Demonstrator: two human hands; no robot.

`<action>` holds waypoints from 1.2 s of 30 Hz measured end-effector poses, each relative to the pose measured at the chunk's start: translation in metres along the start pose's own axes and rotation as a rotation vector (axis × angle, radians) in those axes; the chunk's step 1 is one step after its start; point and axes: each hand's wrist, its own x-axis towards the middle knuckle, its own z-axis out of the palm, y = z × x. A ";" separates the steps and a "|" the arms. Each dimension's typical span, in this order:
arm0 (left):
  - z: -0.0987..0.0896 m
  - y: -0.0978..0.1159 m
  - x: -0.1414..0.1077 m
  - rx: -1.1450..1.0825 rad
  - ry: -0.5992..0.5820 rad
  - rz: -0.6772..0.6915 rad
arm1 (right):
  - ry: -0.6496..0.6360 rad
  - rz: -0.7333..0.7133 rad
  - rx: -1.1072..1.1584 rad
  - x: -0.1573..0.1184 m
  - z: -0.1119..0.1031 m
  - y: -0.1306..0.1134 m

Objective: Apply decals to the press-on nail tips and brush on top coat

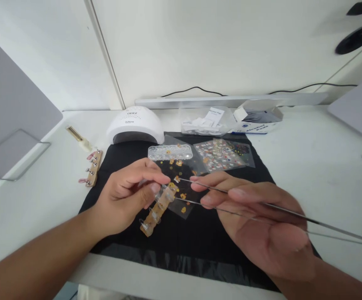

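Observation:
My left hand (pixel 133 191) is closed, with thumb and index finger pinching the upper end of a wooden nail tip stand (pixel 152 217). Several clear nail tips (pixel 167 195) sit along this tilted stand. In my right hand (pixel 255 221) is a pair of long, thin metal tweezers (pixel 212 186), its prongs apart. A small orange and white sticker (pixel 177 179) is at the tip of the upper prong; whether it is gripped I cannot tell. Beneath both hands lies a clear sticker sheet (pixel 183 210) with orange and yellow motifs.
A black cloth (pixel 121 160) covers the table's middle. Behind stand a white nail lamp (pixel 135 123), a clear bin (pixel 205 125) of packets and an alcohol pad box (pixel 257 121). A compartment case (pixel 170 152) and sticker sheets (pixel 221 154) lie nearer. Another stand (pixel 93 168) lies left.

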 end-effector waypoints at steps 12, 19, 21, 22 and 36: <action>0.012 -0.001 -0.007 0.003 -0.026 0.191 | 0.085 0.111 0.087 0.004 0.000 -0.004; 0.017 0.006 -0.004 0.054 0.039 0.180 | 0.112 0.117 0.163 0.005 -0.001 -0.009; 0.016 0.007 -0.003 0.067 -0.010 0.180 | 0.128 0.119 0.158 0.005 -0.002 -0.009; 0.014 0.007 -0.004 0.079 -0.032 0.177 | 0.140 0.118 0.152 0.005 -0.002 -0.009; 0.010 0.003 -0.007 0.298 -0.018 0.236 | -0.024 0.007 0.022 0.003 -0.001 -0.012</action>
